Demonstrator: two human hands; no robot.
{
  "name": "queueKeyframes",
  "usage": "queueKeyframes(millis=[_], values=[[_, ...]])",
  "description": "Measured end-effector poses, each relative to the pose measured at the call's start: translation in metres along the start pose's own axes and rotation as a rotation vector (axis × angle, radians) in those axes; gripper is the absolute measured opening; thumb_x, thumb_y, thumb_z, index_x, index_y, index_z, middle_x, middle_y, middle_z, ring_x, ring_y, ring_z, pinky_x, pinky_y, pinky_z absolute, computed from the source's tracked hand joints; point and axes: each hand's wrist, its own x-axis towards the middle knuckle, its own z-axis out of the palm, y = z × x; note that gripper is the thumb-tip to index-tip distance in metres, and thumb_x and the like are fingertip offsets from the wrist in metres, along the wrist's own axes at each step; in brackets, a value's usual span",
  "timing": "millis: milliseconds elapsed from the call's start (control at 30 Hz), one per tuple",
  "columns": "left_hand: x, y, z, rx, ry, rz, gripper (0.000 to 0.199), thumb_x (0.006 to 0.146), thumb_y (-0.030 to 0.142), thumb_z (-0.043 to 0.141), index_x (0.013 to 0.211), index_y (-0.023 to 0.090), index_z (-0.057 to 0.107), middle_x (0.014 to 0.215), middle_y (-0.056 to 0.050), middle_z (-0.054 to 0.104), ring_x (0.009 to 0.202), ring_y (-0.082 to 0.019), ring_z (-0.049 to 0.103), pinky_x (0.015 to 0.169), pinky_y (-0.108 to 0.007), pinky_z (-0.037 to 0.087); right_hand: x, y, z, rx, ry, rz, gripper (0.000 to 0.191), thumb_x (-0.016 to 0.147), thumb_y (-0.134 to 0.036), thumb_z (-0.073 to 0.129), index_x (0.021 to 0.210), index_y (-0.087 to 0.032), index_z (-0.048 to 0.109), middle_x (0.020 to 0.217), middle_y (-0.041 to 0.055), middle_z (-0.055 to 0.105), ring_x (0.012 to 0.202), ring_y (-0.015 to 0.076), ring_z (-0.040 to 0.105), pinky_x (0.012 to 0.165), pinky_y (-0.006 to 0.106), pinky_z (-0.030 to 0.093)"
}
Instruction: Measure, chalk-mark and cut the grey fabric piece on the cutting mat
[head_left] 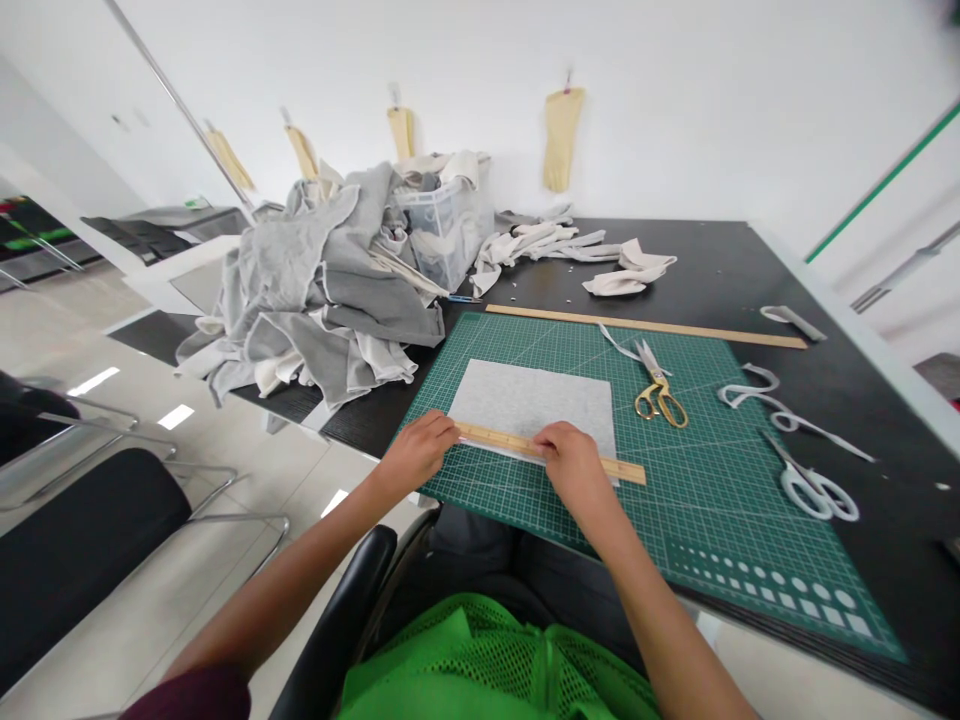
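Note:
A grey fabric rectangle (536, 400) lies flat on a green cutting mat (675, 480). A short wooden ruler (626, 470) lies along the fabric's near edge. My left hand (416, 450) presses down on the ruler's left end, fingers curled over it. My right hand (574, 462) rests on the ruler's middle, fingers closed against the wood. Gold-handled scissors (660, 392) lie on the mat to the right of the fabric.
A long wooden ruler (645, 325) lies along the mat's far edge. White-handled scissors (814, 485) and fabric strips (772, 400) lie at the right. A heap of grey cloth (322, 290) and a plastic bin (442, 225) stand at the back left. Black chairs (82, 530) are on the left.

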Motion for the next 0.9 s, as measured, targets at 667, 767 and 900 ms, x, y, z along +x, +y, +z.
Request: queueKeyframes(millis=[667, 767, 900], values=[[-0.013, -0.032, -0.002, 0.062, 0.072, -0.042, 0.024, 0.101, 0.023, 0.051, 0.103, 0.023, 0.075, 0.102, -0.005, 0.072, 0.102, -0.024, 0.059, 0.092, -0.039, 0.047, -0.001, -0.003, -0.002, 0.001, -0.007, -0.007, 0.027, 0.082, 0.000, 0.058, 0.075, -0.018, 0.077, 0.085, 0.0088, 0.076, 0.082, 0.0223, 0.068, 0.078, 0.032, 0.049], [-0.013, -0.032, -0.001, 0.056, 0.087, -0.050, 0.024, 0.102, 0.025, 0.052, 0.102, 0.024, 0.075, 0.102, -0.004, 0.073, 0.101, -0.023, 0.059, 0.091, -0.038, 0.047, 0.000, -0.003, -0.002, -0.003, -0.007, -0.001, 0.027, 0.082, 0.000, 0.059, 0.076, -0.018, 0.077, 0.085, 0.0086, 0.076, 0.082, 0.0219, 0.068, 0.078, 0.031, 0.049], [-0.011, -0.031, 0.000, 0.046, 0.127, -0.028, 0.022, 0.102, 0.027, 0.054, 0.100, 0.024, 0.076, 0.100, -0.004, 0.074, 0.099, -0.023, 0.060, 0.090, -0.037, 0.047, 0.001, -0.004, -0.003, -0.013, -0.024, 0.005, 0.025, 0.082, 0.000, 0.059, 0.077, -0.016, 0.078, 0.086, 0.0096, 0.076, 0.083, 0.0223, 0.068, 0.080, 0.030, 0.048]])
